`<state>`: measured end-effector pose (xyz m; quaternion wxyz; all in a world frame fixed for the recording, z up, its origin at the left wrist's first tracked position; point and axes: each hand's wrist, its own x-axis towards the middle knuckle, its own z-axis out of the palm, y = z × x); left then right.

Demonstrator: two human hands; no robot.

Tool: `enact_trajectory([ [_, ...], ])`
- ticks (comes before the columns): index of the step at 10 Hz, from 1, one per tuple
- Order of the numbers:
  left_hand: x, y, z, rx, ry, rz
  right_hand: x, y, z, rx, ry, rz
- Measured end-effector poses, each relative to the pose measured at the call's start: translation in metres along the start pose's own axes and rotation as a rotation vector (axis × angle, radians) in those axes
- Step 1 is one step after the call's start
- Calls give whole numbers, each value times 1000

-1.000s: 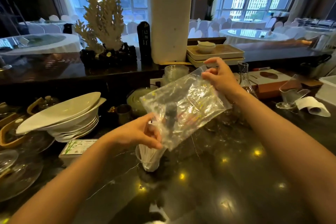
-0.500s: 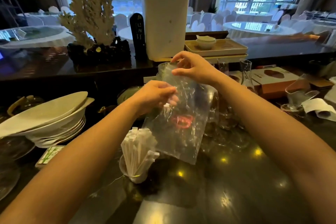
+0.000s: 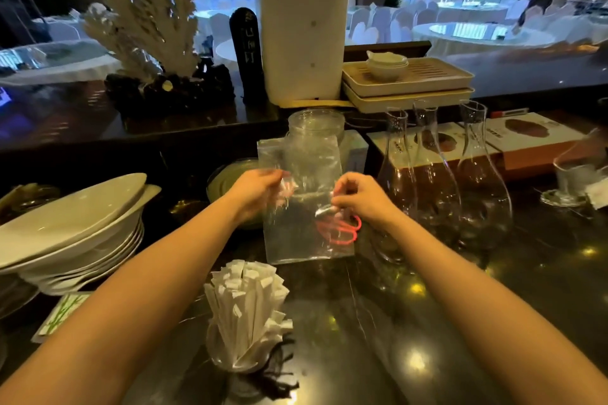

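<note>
Two hands hold clear plastic bag [image 3: 301, 240] upright over dark worktop [image 3: 427, 332]. Writing on black sign [image 3: 246, 52] and boxes [image 3: 533, 138] unreadable. Glass jar [image 3: 316, 123] behind bag; three carafes [image 3: 483, 181] at right; cup of paper-wrapped sticks [image 3: 245, 309] in front. Left hand [image 3: 260, 191] pinches left edge, right hand [image 3: 358, 196] pinches right edge; red loops [image 3: 339, 232] inside bag, below right grip.

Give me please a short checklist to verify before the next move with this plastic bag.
1. Left hand pinches the plastic bag at its left edge: ok.
2. Right hand pinches its right edge: ok.
3. Bag mouth open or sealed: cannot tell.
4. Red bands sit low, at the bag's right corner: ok.
5. Room on the right: not ok, glass carafes stand close to the right hand.
</note>
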<state>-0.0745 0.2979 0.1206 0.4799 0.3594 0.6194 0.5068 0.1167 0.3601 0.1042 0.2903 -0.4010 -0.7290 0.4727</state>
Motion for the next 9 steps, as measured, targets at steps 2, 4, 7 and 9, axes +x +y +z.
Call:
enact_trajectory([
  [2,28,-50,-33,278,-31,-167,7,56,36,31,-61,201],
  [4,33,-113,-38,385,7,-265,-1,102,58,-156,-163,340],
  [7,31,-139,-28,807,110,-38,-6,106,75,-592,-244,270],
  [9,24,-132,-39,981,75,35,-14,98,73,-724,-196,248],
])
